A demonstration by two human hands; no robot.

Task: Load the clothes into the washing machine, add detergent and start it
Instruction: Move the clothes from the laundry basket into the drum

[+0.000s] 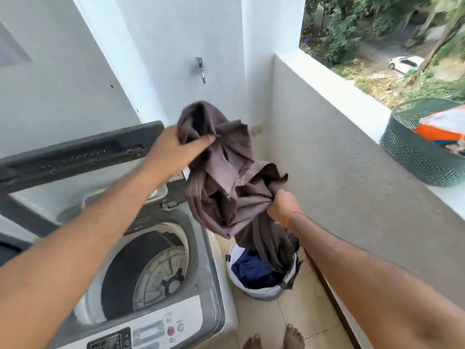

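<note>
Bare forearms, no sleeves; a thin orange-red thread (295,214) circles the right wrist. Bare toes (274,338) below.

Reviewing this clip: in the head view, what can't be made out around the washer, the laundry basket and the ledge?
- Washer panel: cut off by the bottom edge; labels too small to read.
- Drum: near side hidden by the left arm.
- Laundry basket: contents partly covered by the brown garment held by the left hand and right hand.
- Green basket on the ledge: cut off at the right edge; contents blurred.
</note>
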